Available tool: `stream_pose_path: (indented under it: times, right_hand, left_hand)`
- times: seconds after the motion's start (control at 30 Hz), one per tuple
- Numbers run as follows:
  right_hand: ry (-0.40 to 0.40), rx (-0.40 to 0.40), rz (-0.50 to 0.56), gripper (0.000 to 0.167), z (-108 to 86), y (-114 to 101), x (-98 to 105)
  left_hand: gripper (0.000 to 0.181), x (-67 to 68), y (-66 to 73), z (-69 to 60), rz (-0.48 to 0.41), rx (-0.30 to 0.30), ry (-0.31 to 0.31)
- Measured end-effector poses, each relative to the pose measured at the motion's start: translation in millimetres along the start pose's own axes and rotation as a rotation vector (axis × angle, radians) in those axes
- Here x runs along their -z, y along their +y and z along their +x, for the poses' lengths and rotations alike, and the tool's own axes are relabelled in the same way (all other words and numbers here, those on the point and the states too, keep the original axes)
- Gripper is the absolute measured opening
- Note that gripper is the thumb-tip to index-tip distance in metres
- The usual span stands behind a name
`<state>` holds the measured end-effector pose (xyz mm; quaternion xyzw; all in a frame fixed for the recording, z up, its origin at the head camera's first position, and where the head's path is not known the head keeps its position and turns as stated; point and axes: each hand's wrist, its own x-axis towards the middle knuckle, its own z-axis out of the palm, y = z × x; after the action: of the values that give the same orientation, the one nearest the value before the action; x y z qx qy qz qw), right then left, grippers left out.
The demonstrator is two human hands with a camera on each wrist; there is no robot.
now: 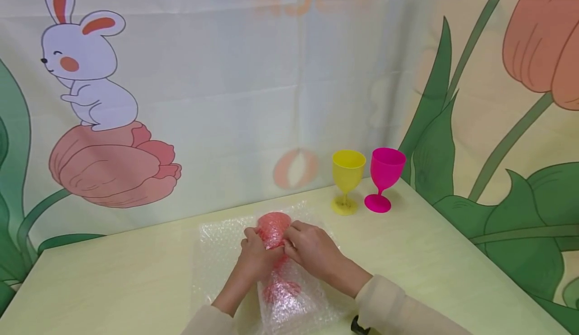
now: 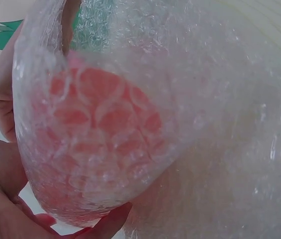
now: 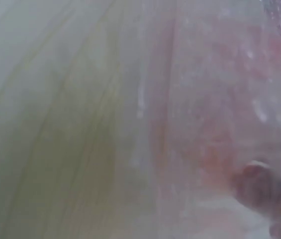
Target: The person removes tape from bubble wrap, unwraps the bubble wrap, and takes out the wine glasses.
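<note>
A coral-red goblet lies in clear bubble wrap on the table, its bowl toward the wall and its round foot toward me. On the left side of the bowl and stem, my left hand grips the wrapped goblet with curled fingers. My right hand pinches the wrap from the right, close against the left hand. The left wrist view shows the red goblet through a layer of bubbles. Blurred wrap and a fingertip fill much of the right wrist view.
A yellow goblet and a magenta goblet stand upright at the table's back right corner. The pale table meets a printed cloth backdrop behind and at the right. Something small and black shows below the right sleeve.
</note>
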<state>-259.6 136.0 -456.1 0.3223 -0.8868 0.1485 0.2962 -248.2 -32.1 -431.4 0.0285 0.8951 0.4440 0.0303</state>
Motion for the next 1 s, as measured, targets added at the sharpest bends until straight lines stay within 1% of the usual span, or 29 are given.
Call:
stream_pose_path:
  times: [0.13,0.27,0.33,0.4,0.53,0.6,0.7,0.77,0.87,0.93,1.0]
  right_hand:
    - [-0.002,0.015,-0.013,0.005,-0.3,0.7,0.5]
    - [-0.006,0.068,-0.050,0.008,1.3,-2.0,3.6]
    - [-0.009,0.085,-0.062,0.008,2.7,-3.3,4.5]
    - [-0.009,0.082,-0.051,0.007,3.9,-3.9,4.6]
    - [-0.007,0.041,0.015,0.004,5.8,-3.3,3.7]
    - [-0.021,0.007,0.059,0.005,6.6,-3.1,4.0]
    - [-0.061,-0.056,0.122,0.006,8.4,-3.3,4.7]
    - [-0.088,-0.100,0.164,0.007,10.0,-3.8,5.6]
    - [-0.111,-0.142,0.209,0.010,12.0,-3.8,6.2]
    - [-0.112,-0.158,0.226,0.012,12.9,-3.4,6.4]
    - [-0.109,-0.167,0.237,0.013,13.3,-2.7,5.8]
  left_hand:
    - [0.087,-0.8,-1.2,0.1,-0.010,-0.005,-0.003]
    - [0.086,-0.4,-1.9,-0.3,-0.012,-0.028,-0.003]
    - [0.086,0.0,-2.0,-0.5,-0.013,-0.028,-0.003]
    - [0.086,0.4,-2.0,-0.5,-0.016,-0.027,-0.002]
    - [0.085,0.2,-2.5,0.4,-0.021,-0.029,0.000]
    - [0.085,0.2,-2.9,0.9,-0.022,-0.029,-0.001]
    - [0.087,1.6,-4.4,1.6,-0.020,-0.028,-0.017]
    - [0.090,4.1,-6.0,1.8,-0.038,-0.022,-0.040]
    - [0.095,10.3,-8.6,1.7,-0.093,-0.012,-0.096]
    - [0.093,15.1,-9.9,1.7,-0.150,0.012,-0.139]
    - [0.087,19.2,-11.0,2.0,-0.194,0.028,-0.175]
